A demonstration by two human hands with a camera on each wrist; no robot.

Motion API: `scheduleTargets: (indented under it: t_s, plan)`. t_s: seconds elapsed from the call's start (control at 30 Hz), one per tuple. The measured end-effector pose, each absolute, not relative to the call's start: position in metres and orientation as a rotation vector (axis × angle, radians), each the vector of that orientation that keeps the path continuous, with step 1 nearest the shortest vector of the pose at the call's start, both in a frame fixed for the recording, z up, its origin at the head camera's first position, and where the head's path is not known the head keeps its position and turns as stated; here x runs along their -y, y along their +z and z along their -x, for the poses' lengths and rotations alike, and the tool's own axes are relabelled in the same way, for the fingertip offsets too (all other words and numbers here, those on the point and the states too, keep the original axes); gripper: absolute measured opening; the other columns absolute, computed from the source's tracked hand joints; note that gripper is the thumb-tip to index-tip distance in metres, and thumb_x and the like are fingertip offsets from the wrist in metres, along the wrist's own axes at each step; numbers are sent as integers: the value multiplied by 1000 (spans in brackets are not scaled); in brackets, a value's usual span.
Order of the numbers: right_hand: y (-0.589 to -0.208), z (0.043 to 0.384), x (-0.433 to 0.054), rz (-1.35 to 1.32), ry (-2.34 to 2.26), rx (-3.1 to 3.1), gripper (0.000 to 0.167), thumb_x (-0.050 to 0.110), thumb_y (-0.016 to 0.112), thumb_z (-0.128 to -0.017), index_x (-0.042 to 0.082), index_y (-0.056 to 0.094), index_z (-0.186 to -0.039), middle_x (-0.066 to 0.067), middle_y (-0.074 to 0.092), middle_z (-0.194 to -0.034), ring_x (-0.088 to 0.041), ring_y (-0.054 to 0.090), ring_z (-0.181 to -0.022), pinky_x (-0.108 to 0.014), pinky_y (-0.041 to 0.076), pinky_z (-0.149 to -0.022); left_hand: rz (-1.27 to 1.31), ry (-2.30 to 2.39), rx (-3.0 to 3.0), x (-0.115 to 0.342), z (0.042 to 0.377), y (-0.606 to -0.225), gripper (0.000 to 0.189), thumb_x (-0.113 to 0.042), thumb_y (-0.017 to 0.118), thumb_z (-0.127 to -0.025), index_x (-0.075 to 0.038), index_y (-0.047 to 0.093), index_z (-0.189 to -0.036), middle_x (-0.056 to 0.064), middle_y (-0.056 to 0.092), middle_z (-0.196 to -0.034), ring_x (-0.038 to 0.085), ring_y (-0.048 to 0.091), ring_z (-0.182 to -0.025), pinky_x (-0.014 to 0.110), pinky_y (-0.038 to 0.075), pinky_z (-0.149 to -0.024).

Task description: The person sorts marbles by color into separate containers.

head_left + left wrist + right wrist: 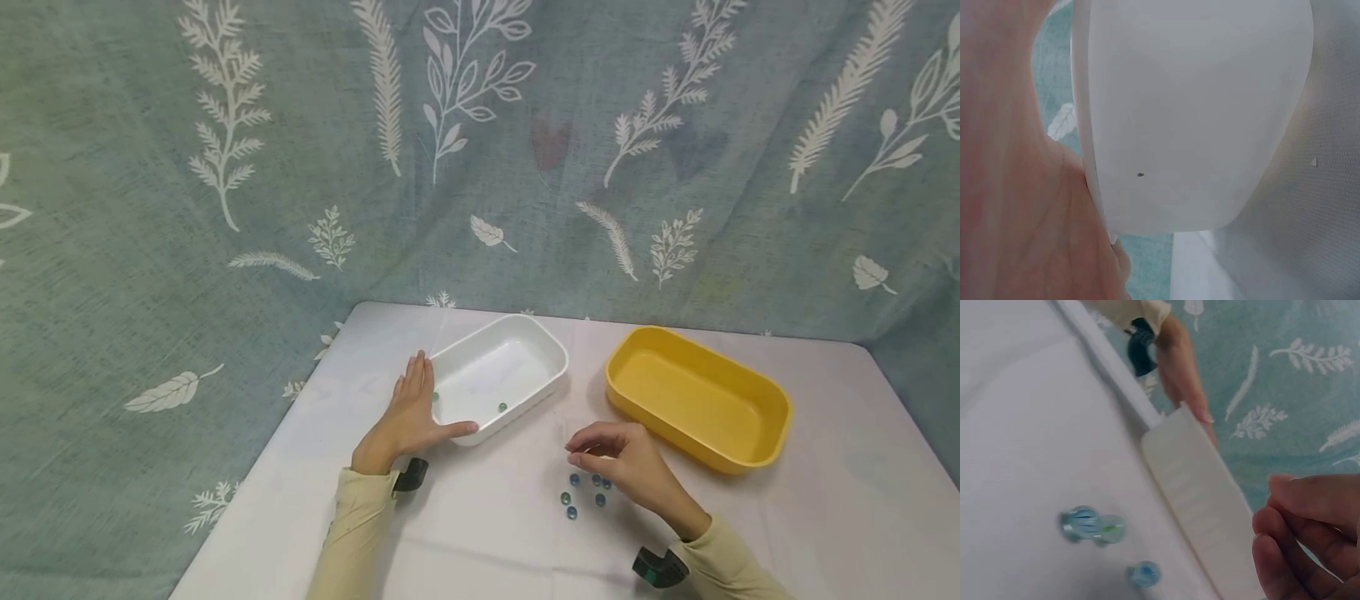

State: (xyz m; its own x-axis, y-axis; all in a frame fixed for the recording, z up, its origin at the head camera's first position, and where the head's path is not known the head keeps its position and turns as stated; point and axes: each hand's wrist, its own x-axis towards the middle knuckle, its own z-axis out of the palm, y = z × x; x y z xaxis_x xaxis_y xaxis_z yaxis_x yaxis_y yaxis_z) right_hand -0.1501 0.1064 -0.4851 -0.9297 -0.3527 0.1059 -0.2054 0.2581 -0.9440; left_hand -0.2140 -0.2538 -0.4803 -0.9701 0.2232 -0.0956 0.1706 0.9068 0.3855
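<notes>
My left hand [408,421] rests against the near left end of a white tray [517,362], its fingers straight along one side and the thumb spread along the front rim. Two small green marbles [503,407] lie in that tray. In the left wrist view, the palm [1054,212] sits right at the tray's rim. Over the table, my right hand [626,458] has its fingertips drawn close to the thumb, above several blue and green glass marbles [600,500]. In the right wrist view the fingertips [1266,519] bunch together; I cannot tell whether a marble is between them.
A yellow tray [697,400] stands right of the white one, just beyond my right hand. Both trays are on a white-covered table [480,525]. Behind hangs a green cloth [480,208] with white leaf prints.
</notes>
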Motion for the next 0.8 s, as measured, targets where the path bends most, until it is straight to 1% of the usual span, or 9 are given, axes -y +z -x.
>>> scheduleTargets:
  t_s: [0.13,0.27,0.43,0.53,0.67,0.8]
  plan:
    - [-496,142,-107,606,-1745,-2380,18,13,83,-87,2,79,-101,-11,80,-97,-6,74,-84,-24,62,-78,-312,572,-2939,253,214,-481,143,-82,69,-75,5,-3,-163,19,-17,-173,37,-12,-163,58,4,-132]
    - [-503,135,-109,647,-1725,-2365,16,12,82,-87,3,80,-100,-13,80,-98,-5,73,-84,-23,60,-76,-311,560,-2937,253,214,-481,144,-82,69,-75,4,-5,-163,20,-16,-173,37,-12,-162,59,4,-132]
    - [-509,130,-111,678,-1647,-2441,13,12,83,-85,10,81,-98,-4,80,-96,-2,70,-83,-22,60,-75,-304,555,-2935,253,217,-481,144,-83,68,-75,2,-7,-163,18,-18,-173,36,-14,-162,58,4,-132]
    - [-513,128,-110,734,-1605,-2501,12,12,83,-85,13,81,-97,0,80,-94,0,69,-82,-23,60,-76,-303,561,-2933,253,217,-480,144,-83,69,-75,3,-6,-163,18,-19,-173,36,-15,-162,58,3,-132]
    - [-516,127,-109,829,-1571,-2542,10,11,83,-86,13,81,-95,1,80,-93,1,68,-81,-25,60,-74,-300,561,-2936,253,215,-480,144,-82,69,-75,5,-4,-163,20,-16,-173,38,-12,-162,58,4,-132]
    - [-518,125,-109,853,-1562,-2537,10,11,83,-86,13,80,-96,1,80,-93,0,68,-81,-25,60,-74,-301,575,-2941,252,213,-480,143,-80,71,-75,7,-2,-163,22,-14,-173,39,-11,-162,59,3,-132]
